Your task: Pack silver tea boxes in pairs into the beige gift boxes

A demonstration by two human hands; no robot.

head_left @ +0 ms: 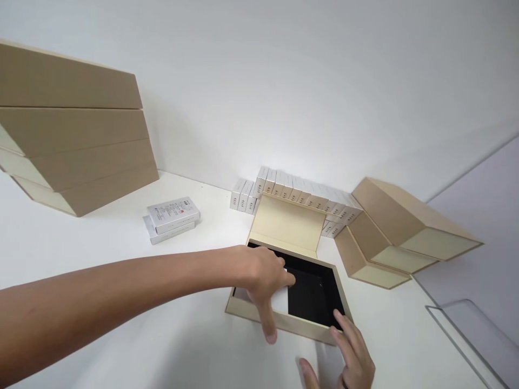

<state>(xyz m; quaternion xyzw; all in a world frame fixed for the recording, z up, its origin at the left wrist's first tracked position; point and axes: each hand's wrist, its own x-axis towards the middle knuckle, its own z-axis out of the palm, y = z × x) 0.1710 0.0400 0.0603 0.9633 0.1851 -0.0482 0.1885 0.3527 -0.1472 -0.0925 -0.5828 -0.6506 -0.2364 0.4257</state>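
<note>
A beige gift box (259, 319) with a black-lined inside stands on the white table, its lid (290, 221) tilted back. In the left part of this box lies a white carton (280, 301), partly covered by my left hand (265, 278). That hand rests over the carton with its thumb stretched out across the front wall, so it is open. At the front right corner, my right hand (353, 354) has its fingertips at the rim and its thumb apart, also open. A dark ring shows on one of its fingers.
Two white printed cartons (173, 214) are stacked at the left. Behind the lid stand rows of similar white cartons (308, 194). Closed beige boxes are piled at the far left (77, 129) and at the right (405, 227). A wall borders the table's back.
</note>
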